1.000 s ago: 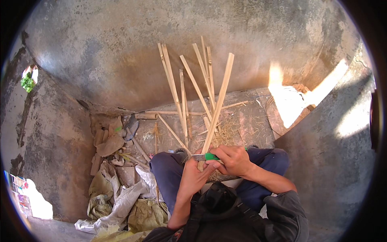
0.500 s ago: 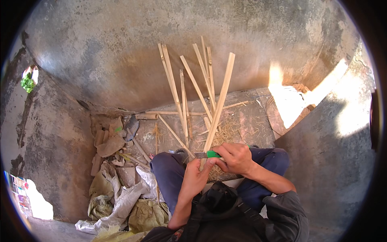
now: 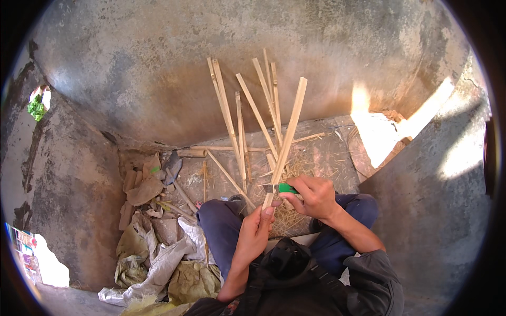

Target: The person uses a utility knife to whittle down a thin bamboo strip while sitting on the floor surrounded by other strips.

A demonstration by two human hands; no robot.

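A long pale bamboo strip slants up and away from me, its near end between my knees. My left hand is closed round that lower end, thumb along its face. In my right hand is a green-handled knife, gripped with the fingers wrapped round the handle. Its short blade lies across the strip, a little above my left hand. Where the blade meets the strip, the contact is too small to make out fully.
Several bamboo strips lean on the far wall. Shavings litter the floor ahead. To the left lie broken tile pieces and crumpled sacks. A concrete wall rises on the right.
My right hand and the knife have moved away from me, up along the strip, and slightly right. The strip's top has dropped a little. My left hand stays near the lower end.
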